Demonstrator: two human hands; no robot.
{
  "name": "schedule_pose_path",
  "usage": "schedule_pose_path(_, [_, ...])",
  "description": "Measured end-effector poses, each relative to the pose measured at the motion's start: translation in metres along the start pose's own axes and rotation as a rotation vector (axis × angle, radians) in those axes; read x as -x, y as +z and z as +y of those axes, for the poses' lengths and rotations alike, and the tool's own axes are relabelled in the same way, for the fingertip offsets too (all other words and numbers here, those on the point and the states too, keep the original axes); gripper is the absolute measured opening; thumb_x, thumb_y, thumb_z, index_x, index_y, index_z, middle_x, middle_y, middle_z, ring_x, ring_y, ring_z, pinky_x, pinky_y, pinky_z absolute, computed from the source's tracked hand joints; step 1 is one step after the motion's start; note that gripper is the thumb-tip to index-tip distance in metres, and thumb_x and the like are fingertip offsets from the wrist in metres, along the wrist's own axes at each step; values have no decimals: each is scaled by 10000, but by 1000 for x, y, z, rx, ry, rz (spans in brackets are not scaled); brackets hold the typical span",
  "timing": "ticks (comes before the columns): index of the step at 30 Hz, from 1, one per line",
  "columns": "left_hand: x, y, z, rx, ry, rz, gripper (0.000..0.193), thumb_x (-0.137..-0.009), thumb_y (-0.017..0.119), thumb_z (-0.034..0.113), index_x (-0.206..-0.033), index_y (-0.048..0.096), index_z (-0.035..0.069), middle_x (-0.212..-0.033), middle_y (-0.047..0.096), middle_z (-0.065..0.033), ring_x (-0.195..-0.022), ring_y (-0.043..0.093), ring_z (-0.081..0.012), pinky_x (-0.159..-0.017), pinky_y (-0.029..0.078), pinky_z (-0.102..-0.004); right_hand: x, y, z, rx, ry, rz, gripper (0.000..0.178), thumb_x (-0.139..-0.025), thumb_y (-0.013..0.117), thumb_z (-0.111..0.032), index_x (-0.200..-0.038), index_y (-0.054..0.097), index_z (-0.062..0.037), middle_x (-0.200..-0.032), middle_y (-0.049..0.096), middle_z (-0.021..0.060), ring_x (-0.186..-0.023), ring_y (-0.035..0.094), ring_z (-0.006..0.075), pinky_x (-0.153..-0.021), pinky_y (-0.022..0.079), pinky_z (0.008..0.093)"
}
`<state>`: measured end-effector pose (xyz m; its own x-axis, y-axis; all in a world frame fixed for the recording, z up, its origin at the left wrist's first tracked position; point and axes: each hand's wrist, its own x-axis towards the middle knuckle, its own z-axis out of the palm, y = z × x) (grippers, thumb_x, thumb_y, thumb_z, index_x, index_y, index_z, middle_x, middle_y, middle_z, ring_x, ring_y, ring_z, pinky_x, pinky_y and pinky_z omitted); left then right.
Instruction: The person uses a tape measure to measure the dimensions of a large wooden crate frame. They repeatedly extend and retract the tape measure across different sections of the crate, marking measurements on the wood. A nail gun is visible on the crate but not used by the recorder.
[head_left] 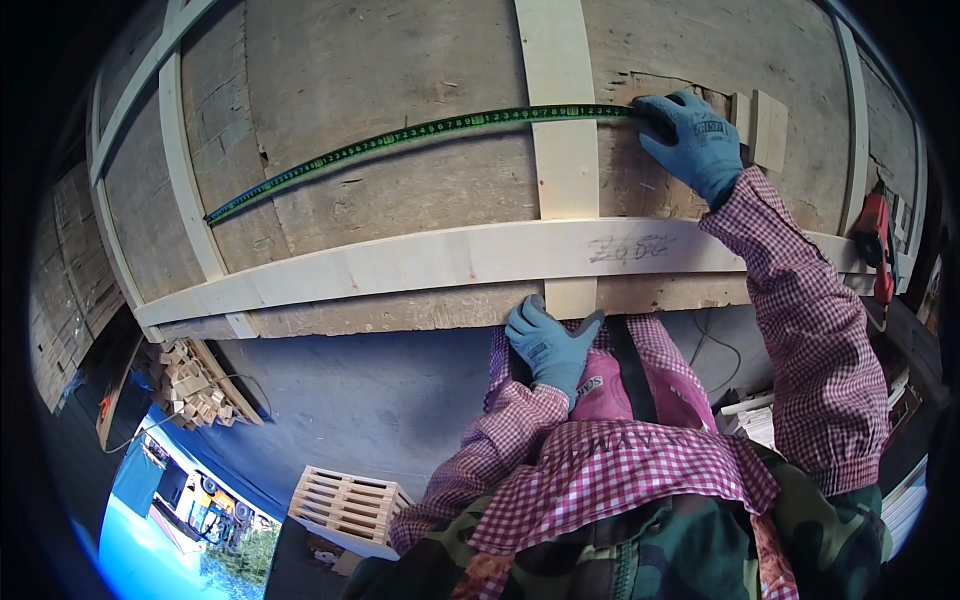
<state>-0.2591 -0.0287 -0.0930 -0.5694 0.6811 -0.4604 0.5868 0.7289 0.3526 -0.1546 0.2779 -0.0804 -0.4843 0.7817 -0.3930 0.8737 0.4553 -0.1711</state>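
My right hand (pixel 697 140), in a blue work glove, is closed at the right end of a green tape measure (pixel 440 128). Its case is hidden by the glove. The drawn-out blade runs left across the plywood sheet (pixel 400 60) and over a pale upright slat (pixel 565 165), ending beside another slat (pixel 190 170) on the left. My left hand (pixel 550 345), gloved alike, lies at the sheet's near edge, below a long pale rail (pixel 420 258). Its thumb stands apart from the fingers, and nothing shows in it.
Small wood blocks (pixel 768 130) lie just right of my right hand. A red and black power tool (pixel 874 245) is at the far right. Cut wood offcuts (pixel 195 385) are piled at the lower left, and a slatted wooden stack (pixel 350 505) stands below on the floor.
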Motion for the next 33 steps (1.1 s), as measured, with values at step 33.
schedule_pose_path(33, [-8, 0, 1, -58, -25, -14, 925, -512, 842, 566, -1130, 443, 3, -1108, 457, -214, -1046, 409, -356, -913, 337, -488, 0, 3, 1, -2, -6, 11, 416, -852, 621, -432, -1241, 580, -289, -1144, 561, 54, -1066, 594, 262, -891, 508, 434])
